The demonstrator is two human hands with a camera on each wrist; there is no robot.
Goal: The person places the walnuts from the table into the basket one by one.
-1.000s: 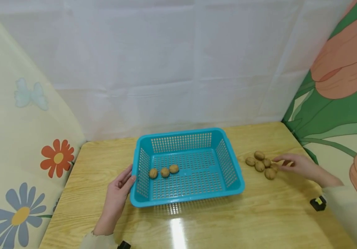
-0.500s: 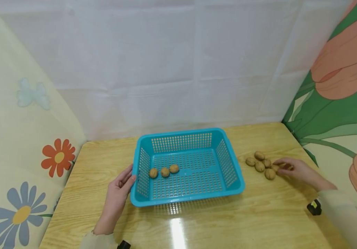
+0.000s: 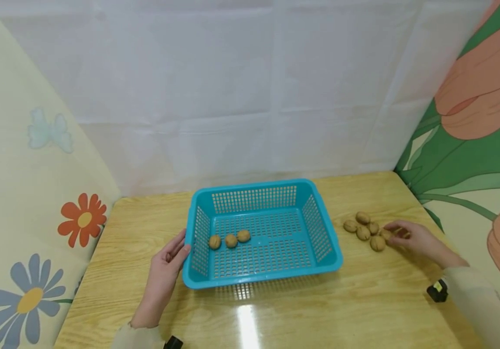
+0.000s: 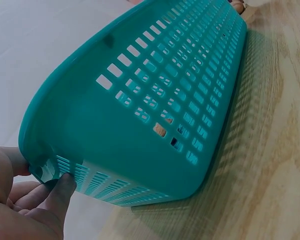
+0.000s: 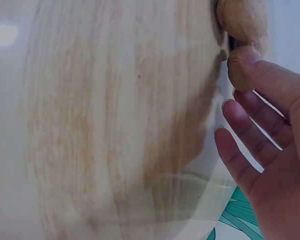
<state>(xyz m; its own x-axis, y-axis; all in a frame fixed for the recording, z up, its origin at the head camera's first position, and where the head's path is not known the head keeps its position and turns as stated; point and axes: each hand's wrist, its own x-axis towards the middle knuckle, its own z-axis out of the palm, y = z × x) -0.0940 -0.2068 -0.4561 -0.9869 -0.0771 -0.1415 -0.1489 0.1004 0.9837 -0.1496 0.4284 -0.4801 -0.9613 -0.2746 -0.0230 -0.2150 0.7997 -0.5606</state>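
Observation:
A blue-green plastic basket (image 3: 263,278) with slotted walls stands mid-table, three walnuts (image 3: 231,241) in a row on its floor. My left hand (image 3: 163,276) grips its left rim; the left wrist view has the thumb and fingers around the basket's rim (image 4: 40,107). To the right of the basket, several walnuts (image 3: 363,233) lie bunched on the table. At the right side of that bunch my right hand (image 3: 420,240) pinches a walnut (image 5: 238,72). The thumb lies across it in the right wrist view, the index fingertip is hidden, and the other fingers are loosely bent.
The wood-grain table (image 3: 293,310) has a bright glare patch near its front. A white cloth (image 3: 232,97) hangs behind the table. Flower-patterned sheets flank it, with a red flower (image 3: 83,219) on the left and large tulips on the right.
My right hand and sleeve have shifted slightly left, with the fingers staying at the rightmost walnut. The left hand and the basket have kept their places.

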